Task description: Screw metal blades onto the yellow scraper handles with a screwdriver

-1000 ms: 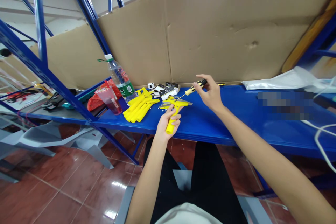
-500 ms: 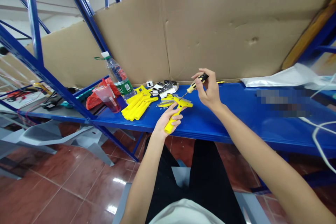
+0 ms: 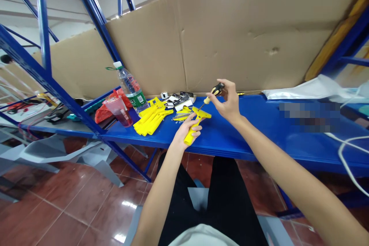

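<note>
Glossy tabletop (image 3: 253, 109) — T-shaped yellow tool (image 3: 202, 114)

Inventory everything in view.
T-shaped tool: 1, yellow, left hand
Screwdriver: 1, black and yellow, right hand
Tool pile: several, yellow, left of hands
Bottle: 1, clear, green label, behind pile
Cup: 1, translucent red, left of pile
Bag: 1, red, behind cup
Packs: several, black and white, right of bottle
Flat pieces: several, yellow and grey, beside T-shaped tool
Plastic sheeting: 1, white, right rear
Cables: count unclear, white, far right
Table: 1, blue, centre
Cardboard: panels, brown, behind table
Frame: several bars, blue, left and right
Chairs: several, grey, lower left
Pixelated patch: 1, unreadable, right
Hands: 2, bare, centre
Legs: 2, black trousers, lower centre
</note>
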The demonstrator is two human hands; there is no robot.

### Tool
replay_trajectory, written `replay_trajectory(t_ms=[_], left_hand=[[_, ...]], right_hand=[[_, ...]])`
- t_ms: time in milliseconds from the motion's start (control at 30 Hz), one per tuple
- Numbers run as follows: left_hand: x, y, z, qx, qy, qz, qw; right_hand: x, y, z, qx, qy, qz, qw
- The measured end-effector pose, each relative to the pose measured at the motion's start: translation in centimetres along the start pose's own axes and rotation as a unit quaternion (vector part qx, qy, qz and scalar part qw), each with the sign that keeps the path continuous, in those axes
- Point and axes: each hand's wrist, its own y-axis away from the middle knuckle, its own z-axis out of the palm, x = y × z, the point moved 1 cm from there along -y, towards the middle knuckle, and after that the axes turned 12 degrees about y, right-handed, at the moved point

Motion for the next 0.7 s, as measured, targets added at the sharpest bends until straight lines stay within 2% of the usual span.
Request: replay_trajectory(t_ms=[133, 267, 400, 567, 700], left_hand=[[-0.6, -2.0, 1.4, -0.004, -0.011, 0.023, 1.000], [-2.7, -2.0, 2.3, -0.014, 0.022, 0.019, 0.999], [-4.9, -0.7, 2.4, 0.008, 0.095, 0.008, 0.995], [-5.5, -0.4, 2.3, 0.035, 0.156, 0.017, 0.987], [-5.5, -0.7, 2.2, 0.032, 0.133, 0.025, 0.990]], right_hand=[[0.5, -2.8, -0.3, -0.054, -0.001, -0.035, 0.998], [0.4, -4.7, -0.2, -0.094, -0.036, -0.045, 0.994], [0.3, -3.8, 1.0, -0.098, -0.027, -0.055, 0.993], [0.0, -1.7, 1.4, -0.069, 0.009, -0.059, 0.996], [-0.4, -1.0, 0.7, -0.126, -0.055, -0.029, 0.990]])
